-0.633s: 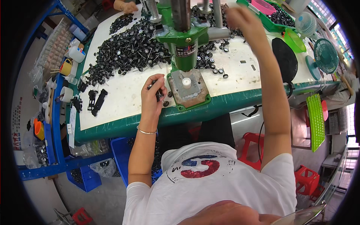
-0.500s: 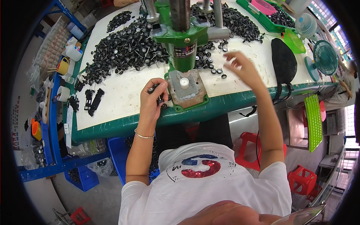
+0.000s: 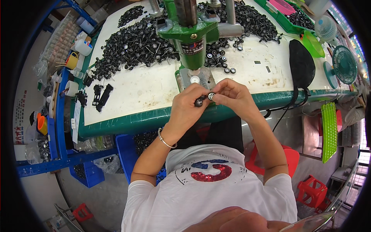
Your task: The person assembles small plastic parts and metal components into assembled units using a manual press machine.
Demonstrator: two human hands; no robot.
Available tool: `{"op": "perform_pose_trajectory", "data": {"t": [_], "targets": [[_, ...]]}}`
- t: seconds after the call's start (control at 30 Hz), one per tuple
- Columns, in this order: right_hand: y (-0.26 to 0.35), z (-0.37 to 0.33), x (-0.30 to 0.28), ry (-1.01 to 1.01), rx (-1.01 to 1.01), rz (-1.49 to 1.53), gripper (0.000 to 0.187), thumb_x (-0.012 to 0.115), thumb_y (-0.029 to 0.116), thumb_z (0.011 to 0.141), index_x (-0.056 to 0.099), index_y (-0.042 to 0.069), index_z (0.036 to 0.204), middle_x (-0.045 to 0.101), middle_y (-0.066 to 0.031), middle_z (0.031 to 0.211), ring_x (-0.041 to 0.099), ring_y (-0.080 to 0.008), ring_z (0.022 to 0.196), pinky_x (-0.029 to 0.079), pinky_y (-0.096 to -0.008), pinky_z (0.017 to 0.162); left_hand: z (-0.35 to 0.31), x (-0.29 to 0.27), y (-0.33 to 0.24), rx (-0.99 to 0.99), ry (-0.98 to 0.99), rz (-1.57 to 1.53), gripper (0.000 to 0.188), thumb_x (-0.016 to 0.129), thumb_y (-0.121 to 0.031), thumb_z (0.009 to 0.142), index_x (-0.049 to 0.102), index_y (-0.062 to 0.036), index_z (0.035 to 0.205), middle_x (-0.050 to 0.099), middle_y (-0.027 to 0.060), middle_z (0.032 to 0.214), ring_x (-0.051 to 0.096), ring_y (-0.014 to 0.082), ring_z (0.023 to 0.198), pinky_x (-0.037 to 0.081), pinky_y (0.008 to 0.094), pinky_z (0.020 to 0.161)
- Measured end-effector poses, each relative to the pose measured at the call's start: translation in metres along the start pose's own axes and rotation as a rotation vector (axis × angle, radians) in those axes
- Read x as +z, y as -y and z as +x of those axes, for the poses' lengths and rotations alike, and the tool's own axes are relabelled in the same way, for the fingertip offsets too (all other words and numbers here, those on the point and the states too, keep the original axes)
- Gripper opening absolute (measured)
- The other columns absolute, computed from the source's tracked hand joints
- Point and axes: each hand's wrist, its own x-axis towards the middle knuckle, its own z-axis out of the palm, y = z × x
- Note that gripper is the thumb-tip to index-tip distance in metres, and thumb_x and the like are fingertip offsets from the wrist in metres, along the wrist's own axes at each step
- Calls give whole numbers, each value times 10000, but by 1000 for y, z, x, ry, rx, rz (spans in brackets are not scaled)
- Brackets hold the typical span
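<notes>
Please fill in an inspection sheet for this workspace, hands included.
Surface: white tabletop with green edge, smudged at right; a green press stands on it.
Job's things: a dark wheel and a silver-faced wheel, both held.
Clutter: large heap of black wheels; elongated black part at left.
Hands: left hand holds the dark wheel; right hand pinches the silver-faced wheel.
Cables: thin dark cord hanging below the edge, right.
Surroundings: green fan, red stool, blue rack.
</notes>
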Motion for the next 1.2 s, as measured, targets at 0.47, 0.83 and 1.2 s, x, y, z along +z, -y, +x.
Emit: {"op": "perform_pose_trajectory", "data": {"t": [0.47,0.83,1.2], "targets": [[-37,47,-80,-426,-252,-1160,275,655,117,828,638,32,1089,592,-85,952,568,-164,758,465,-271,712,8,-47,35,-374,-271,-383,169,735,-118,796,703,-17,928,593,-42,648,429,-1,498,326,153,447],[-9,52,17,-165,-423,-717,146,599,97,886,643,-8,977,638,-91,853,596,-180,697,470,-282,646,17,-43,30,-359,-239,-387,156,745,-149,797,684,-23,865,564,-50,608,426,4,493,310,164,448],[-23,68,21,-185,-419,-769,164,612,107,868,644,-21,965,578,-92,779,541,-172,623,426,-290,572,18,-41,29,-314,-237,-418,133,754,-124,786,703,-41,876,604,-37,653,440,5,509,325,157,456]]}}
